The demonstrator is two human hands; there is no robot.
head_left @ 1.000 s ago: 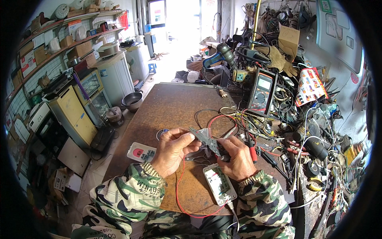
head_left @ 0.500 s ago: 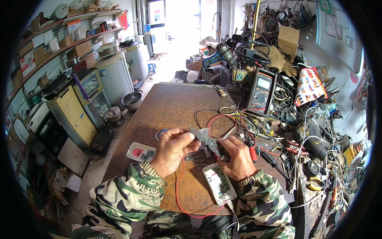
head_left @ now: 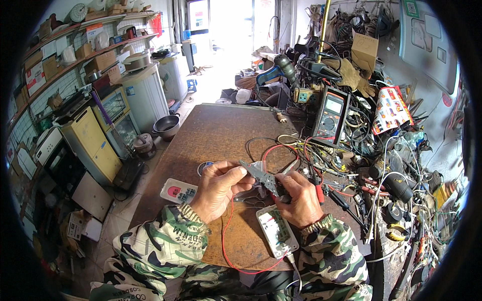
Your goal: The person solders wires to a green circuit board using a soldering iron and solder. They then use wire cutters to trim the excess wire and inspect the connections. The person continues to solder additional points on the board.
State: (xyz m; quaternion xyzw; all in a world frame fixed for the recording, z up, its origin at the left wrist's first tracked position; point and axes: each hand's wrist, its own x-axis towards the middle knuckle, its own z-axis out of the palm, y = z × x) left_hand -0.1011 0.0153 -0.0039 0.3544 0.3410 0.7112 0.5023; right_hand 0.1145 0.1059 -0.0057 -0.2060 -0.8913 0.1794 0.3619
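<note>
Center frame | right hand (head_left: pixel 300 199) holding grey pliers (head_left: pixel 262 176) in curled fingers | left hand (head_left: pixel 219 188) apparently pinching red wire (head_left: pixel 224 246) by tip, probably for steadiness

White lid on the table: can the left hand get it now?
Probably yes: the white lid lies beside the left hand, nothing shows between them, though that hand is at the tool.

Left: dark pot (head_left: pixel 168 131), small lidded pot (head_left: pixel 144 145) just beside it, yellow cabinet (head_left: pixel 93 145). Right: open cardboard box (head_left: pixel 364 51), brown glove (head_left: pixel 350 75) below it, red-and-white printed sheet (head_left: pixel 393 109).
</note>
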